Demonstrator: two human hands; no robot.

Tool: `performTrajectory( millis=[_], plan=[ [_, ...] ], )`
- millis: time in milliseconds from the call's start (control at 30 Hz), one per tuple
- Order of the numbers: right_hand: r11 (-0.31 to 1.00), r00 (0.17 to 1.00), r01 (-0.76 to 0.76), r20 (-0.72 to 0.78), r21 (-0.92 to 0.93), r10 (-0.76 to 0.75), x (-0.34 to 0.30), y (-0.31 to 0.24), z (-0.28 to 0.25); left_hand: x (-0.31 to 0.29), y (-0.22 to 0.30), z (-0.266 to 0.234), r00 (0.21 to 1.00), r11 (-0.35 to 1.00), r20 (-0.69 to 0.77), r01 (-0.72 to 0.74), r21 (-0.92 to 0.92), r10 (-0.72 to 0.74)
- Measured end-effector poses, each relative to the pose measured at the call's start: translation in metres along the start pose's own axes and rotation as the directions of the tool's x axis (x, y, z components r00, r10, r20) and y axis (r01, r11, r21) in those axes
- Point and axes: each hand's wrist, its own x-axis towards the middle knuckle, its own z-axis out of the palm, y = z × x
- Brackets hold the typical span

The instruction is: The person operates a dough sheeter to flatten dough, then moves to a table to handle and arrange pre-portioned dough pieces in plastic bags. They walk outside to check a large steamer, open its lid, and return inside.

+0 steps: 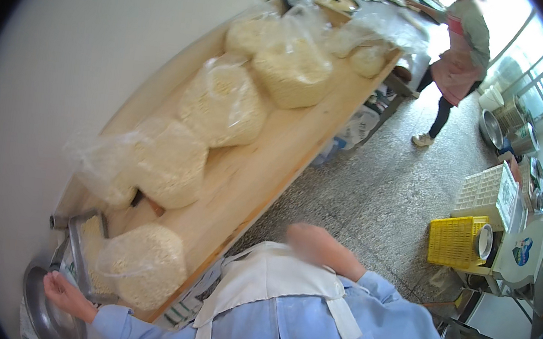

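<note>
At the lower left my left hand (pixel 69 295) hovers over the rim of a round metal basin (pixel 38 304). Its fingers are curled together, and no object shows in them. My right hand (pixel 310 241) is smeared by motion in front of my white apron (pixel 266 276), so its fingers cannot be read. Nearest to my left hand are a metal tray (pixel 77 254) of pale crumbly grains and a clear plastic bag (pixel 143 265) filled with similar pale grains. The tray and bag rest at the near end of a long wooden table (pixel 249 187).
More filled clear bags (pixel 172 161) line the table, with a dark and brown handle-like thing (pixel 149 204) between two. A person in a pink apron (pixel 456 63) stands at the far end. Across the speckled floor are a yellow basket (pixel 456 243), a white crate (pixel 483 193) and metal basins (pixel 491 129).
</note>
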Motion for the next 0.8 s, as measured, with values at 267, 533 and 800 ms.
performTrajectory(
  millis=[267,533,800],
  plan=[
    [0.959,0.923,-0.283,-0.263,0.029,0.281,-0.118,0.125,-0.075,-0.109,0.262,0.148,0.872,0.958,0.405,-0.214,-0.190,0.275],
    [0.911,0.867,-0.392,-0.283,0.126,0.411,-0.135,0.168,-0.139,-0.217,0.408,0.217,0.610,0.815,0.581,-0.203,-0.542,0.538],
    [0.924,0.845,-0.368,-0.378,0.098,0.377,-0.076,0.222,-0.211,-0.278,0.483,0.318,0.526,0.707,0.595,-0.017,-0.707,0.608]
  ],
)
